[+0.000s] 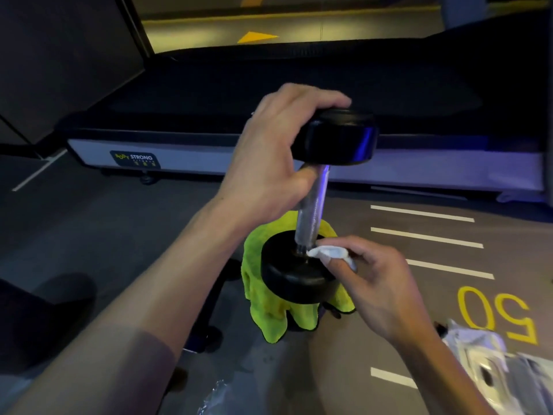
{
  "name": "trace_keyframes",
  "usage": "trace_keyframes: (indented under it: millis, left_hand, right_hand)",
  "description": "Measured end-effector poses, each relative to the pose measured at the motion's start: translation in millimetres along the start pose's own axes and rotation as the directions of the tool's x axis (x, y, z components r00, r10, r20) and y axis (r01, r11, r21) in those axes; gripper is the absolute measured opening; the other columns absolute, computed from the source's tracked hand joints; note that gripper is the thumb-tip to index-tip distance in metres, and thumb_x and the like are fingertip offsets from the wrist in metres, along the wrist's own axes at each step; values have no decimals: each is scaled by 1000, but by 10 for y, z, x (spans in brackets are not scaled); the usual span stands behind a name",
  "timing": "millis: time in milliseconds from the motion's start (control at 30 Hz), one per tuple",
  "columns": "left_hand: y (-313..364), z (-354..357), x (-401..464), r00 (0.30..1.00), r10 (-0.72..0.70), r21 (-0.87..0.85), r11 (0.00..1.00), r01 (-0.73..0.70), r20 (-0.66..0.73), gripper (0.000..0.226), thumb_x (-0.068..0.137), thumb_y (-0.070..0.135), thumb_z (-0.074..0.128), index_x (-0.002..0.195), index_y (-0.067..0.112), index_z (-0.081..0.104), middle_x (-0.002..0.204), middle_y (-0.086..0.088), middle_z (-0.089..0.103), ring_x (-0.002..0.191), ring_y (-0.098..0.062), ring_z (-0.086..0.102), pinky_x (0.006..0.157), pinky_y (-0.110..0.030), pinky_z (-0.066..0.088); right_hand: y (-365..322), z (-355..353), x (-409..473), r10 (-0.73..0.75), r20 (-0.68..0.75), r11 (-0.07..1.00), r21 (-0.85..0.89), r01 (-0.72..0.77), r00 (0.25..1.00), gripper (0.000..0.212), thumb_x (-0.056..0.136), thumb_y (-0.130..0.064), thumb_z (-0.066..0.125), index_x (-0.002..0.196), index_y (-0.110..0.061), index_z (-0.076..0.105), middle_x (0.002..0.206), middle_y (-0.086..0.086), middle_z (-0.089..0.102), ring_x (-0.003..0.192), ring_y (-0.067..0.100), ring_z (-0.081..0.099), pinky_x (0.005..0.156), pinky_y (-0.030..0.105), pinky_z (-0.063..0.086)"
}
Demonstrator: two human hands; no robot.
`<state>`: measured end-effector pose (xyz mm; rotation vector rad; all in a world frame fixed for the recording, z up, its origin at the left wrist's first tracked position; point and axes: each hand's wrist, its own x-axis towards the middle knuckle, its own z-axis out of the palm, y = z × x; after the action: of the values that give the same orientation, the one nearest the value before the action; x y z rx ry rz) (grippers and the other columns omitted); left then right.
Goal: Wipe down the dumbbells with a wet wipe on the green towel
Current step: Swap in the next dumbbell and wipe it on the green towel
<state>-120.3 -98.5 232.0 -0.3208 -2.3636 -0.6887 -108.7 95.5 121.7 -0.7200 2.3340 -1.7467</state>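
A black dumbbell point(311, 205) with a metal handle stands upright, tilted slightly right, its lower head on the bright green towel point(269, 313). The towel drapes over something low and hidden. My left hand point(275, 151) grips the dumbbell's upper head from the left, thumb under it near the handle. My right hand point(377, 280) pinches a white wet wipe point(327, 253) wrapped over its fingers. The wipe presses on the lower head's top face, right at the base of the handle.
A treadmill point(209, 157) with a "STRONG" label lies across the floor just behind. White floor lines and a yellow "50" point(496, 313) mark the floor at right. Plastic wipe packets point(490, 366) lie at lower right, clear wrapping point(218, 396) at the bottom.
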Motion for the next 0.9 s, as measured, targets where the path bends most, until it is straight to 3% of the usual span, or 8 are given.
trace_keyframes:
  millis: [67,167,300,400,467,600,733,900]
  left_hand:
    - [-77,1,26,999,-44,-30,999,44,11,65,72,7,81,133,24,65,127,10,61,121,-14,57,106,-21,40]
    - [-163,-19,55,997,-83,-60,995,82,1,65,72,8,82,133,23,65,124,7,61,119,-17,59,107,-32,45]
    - [-276,-47,24,993,-112,-115,987,109,-22,67,69,6,81,133,19,65,121,6,59,119,-21,59,108,-44,46]
    - [-341,-47,14,993,-115,-129,985,111,-24,68,70,8,82,135,20,64,121,6,59,120,-21,59,109,-44,45]
    - [-360,-37,5,992,-118,-136,984,111,-46,67,71,10,82,135,22,64,120,8,58,120,-20,59,108,-42,46]
    - [-430,-29,-20,988,-130,-147,982,117,-81,68,70,12,82,134,24,64,121,8,58,120,-21,59,108,-41,46]
    - [-508,-66,-63,982,-146,-166,978,125,-122,69,68,13,83,134,23,65,121,4,61,119,-21,60,106,-41,47]
    - [-560,-113,-126,978,-151,-193,974,122,-145,68,67,13,82,132,22,65,119,1,62,115,-21,60,104,-40,48]
  right_hand:
    - [25,-92,8,52,-64,991,124,-44,997,15,94,-16,74,105,-26,75,97,-7,80,92,13,76,85,37,59]
    - [-10,-269,18,110,-210,975,212,-65,971,13,93,-6,71,99,-17,67,87,1,81,76,16,75,67,29,59]
    - [-108,-275,181,30,-251,999,45,-19,968,19,89,-3,75,90,-19,65,95,5,77,85,14,76,71,30,60]
    - [-209,-125,348,-78,-256,993,-108,51,964,24,83,-2,79,85,-24,68,97,-3,69,83,2,70,75,21,56]
    - [-227,-14,387,-74,-196,988,-150,45,978,24,82,-3,79,84,-24,69,90,-7,65,78,-1,66,74,17,54]
    - [-168,71,263,10,41,971,-238,0,999,9,85,-28,69,93,-27,74,95,-7,74,91,9,69,86,39,56]
    - [-302,43,170,-55,136,945,-314,96,989,23,90,-26,58,99,-29,79,105,-18,71,105,5,66,89,20,49]
    - [-495,119,284,-127,206,797,-561,223,970,16,91,-26,67,90,-35,81,92,-22,73,86,-3,64,77,13,46]
